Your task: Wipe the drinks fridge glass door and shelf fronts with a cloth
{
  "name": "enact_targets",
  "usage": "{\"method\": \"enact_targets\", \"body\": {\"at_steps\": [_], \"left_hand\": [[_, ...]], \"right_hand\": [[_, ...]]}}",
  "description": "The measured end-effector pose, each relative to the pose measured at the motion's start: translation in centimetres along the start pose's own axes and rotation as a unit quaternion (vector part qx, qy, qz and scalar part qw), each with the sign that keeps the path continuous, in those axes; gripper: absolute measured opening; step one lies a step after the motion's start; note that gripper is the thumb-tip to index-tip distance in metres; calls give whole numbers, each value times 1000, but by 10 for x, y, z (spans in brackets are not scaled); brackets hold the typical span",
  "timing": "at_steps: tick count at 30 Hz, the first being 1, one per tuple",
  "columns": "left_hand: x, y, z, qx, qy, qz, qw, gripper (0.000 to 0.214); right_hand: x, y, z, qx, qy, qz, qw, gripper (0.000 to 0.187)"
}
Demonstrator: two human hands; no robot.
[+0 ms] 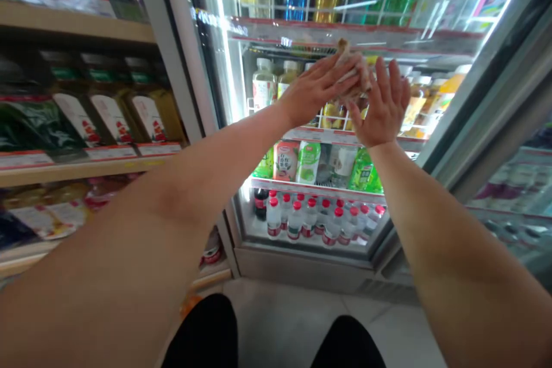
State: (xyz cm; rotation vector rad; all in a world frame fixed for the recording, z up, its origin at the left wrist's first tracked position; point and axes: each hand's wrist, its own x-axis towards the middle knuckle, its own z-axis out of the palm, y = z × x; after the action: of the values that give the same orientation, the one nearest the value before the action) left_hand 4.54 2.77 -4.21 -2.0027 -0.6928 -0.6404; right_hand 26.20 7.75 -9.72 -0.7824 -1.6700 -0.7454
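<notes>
Bottles point(309, 218) behind glass door point(308, 256), left grip point(319, 83) around crumpled cloth point(360, 69), right grip point(383, 100) splayed and empty

1 left hand point(317, 86), 1 right hand point(386, 106), 1 cloth point(359, 72), 2 knees point(207, 328), 3 white-labelled bottles point(149, 115) on the left middle shelf point(86, 167).

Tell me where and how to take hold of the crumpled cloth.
I'd pinch the crumpled cloth by its bunched tip, coming from above: that end pokes up past the fingers of the left hand, which lie across its left side, while the right hand crowds its right.
</notes>
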Motion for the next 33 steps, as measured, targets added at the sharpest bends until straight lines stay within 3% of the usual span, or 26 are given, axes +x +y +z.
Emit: {"method": "enact_targets", "body": {"at_steps": [4, 8, 13, 17, 22, 27, 30, 33], "left_hand": [[26, 26, 14, -1, 22, -41, 999, 57], [32, 41, 15, -10, 20, -40, 999, 59], [21, 39, 2, -9, 12, -16, 1000, 56], [16, 30, -4, 1, 26, -56, 998, 51], [36, 25, 0, 16, 5, -93, 996, 33], [53, 44, -1, 12, -15, -87, 996, 37], [40, 49, -10, 7, -4, -42, 999, 47], [2, 34, -22, 38, 0, -40, 998, 50]], "right_hand": [[0, 0, 0, -7, -3, -16, 1000, 75], [0, 6, 8, -6, 42, -19, 999, 77], [0, 8, 11, 15, 36, -6, 999, 70], [0, 3, 5, 22, 19, 1, 1000, 75], [0, 2, 2, 33, 62, 14, 997, 86], [-3, 5, 2, 38, 66, -4, 997, 89], [-2, 9, 6, 46, 76, 6, 996, 77], [-2, 12, 9, 62, 100, 10, 993, 66]]}}
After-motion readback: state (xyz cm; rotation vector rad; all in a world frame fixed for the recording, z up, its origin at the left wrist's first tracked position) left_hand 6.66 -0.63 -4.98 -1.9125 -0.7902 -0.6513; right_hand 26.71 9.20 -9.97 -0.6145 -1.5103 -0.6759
